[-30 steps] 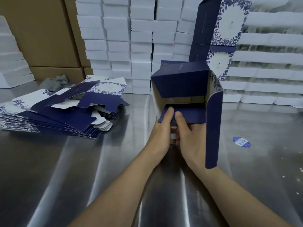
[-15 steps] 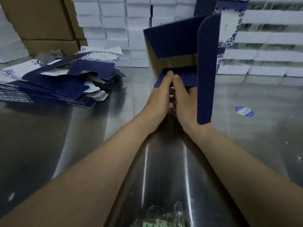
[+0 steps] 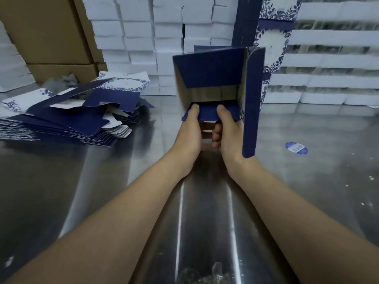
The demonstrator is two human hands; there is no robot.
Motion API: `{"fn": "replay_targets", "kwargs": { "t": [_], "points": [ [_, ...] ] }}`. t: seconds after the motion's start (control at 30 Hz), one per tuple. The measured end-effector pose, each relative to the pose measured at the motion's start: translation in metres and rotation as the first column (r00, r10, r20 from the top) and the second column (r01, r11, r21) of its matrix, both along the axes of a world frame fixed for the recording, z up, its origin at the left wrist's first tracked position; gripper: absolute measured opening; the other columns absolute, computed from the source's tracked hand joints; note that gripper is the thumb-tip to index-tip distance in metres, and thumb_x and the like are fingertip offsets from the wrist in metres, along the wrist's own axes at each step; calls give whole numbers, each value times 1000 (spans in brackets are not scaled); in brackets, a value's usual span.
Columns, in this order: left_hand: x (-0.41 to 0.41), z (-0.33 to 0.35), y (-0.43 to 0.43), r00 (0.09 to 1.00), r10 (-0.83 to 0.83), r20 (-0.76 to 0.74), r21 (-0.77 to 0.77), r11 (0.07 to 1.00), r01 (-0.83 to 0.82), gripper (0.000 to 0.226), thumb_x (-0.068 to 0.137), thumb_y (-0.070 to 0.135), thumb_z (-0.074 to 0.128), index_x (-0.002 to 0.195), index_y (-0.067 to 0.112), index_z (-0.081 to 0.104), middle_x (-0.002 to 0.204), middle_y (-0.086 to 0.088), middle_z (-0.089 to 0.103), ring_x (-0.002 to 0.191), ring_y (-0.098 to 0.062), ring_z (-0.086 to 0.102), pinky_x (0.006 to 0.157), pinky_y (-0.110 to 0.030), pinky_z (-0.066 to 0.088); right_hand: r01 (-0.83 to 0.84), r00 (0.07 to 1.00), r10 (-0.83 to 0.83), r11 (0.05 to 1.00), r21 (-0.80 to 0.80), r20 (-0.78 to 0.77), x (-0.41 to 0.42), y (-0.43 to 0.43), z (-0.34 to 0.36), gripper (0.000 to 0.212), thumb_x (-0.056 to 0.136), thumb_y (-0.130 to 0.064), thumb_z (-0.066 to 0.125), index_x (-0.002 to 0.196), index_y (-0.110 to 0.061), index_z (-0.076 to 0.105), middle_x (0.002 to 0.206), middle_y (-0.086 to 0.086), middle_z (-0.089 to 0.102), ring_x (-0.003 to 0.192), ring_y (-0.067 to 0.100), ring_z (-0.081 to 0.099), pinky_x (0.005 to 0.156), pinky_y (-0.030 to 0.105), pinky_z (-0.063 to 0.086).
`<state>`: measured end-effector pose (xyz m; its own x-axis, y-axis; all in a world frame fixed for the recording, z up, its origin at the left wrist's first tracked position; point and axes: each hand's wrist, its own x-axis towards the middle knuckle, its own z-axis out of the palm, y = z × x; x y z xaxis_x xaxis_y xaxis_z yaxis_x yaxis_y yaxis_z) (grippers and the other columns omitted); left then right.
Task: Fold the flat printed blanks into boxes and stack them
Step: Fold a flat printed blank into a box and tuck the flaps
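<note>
We are holding the half-folded box [image 3: 213, 72] above the tabletop [image 3: 123, 181], mouth facing us, left hand [image 3: 189, 134] and right hand [image 3: 229, 136] both pinching its bottom flap [image 3: 209, 113], thumbs on top, fingers [image 3: 216, 138] curled beneath. That flap is running left to right just ahead of the fingers; the tall side flap [image 3: 251, 103] is jutting toward us beside the right hand, the nearer one

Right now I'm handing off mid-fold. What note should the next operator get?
The left hand and right hand pinch the bottom flap of the half-folded navy cardboard box, thumbs on top.
Its mouth faces you; side flap hangs loose at right.
Pile of flat navy-and-white printed blanks on steel table at left.
Done: finished boxes stacked behind.
Left: close this box, stack it, fold the pile.
</note>
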<state>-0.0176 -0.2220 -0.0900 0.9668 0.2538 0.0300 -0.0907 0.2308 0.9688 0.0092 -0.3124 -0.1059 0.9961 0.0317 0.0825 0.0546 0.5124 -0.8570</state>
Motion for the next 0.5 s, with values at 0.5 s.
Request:
{"fn": "replay_targets", "kwargs": {
  "t": [0.5],
  "points": [
    [18, 0, -6, 994, 96, -50, 18, 995, -96, 46, 103, 38, 36, 78, 20, 70, 70, -7, 73, 63, -22, 69, 60, -36, 58, 137, 989, -144, 967, -217, -14, 10, 7, 10, 39, 103, -26, 52, 65, -20, 55, 48, -6, 50, 42, 8, 46, 37, 18, 39]
  ]
}}
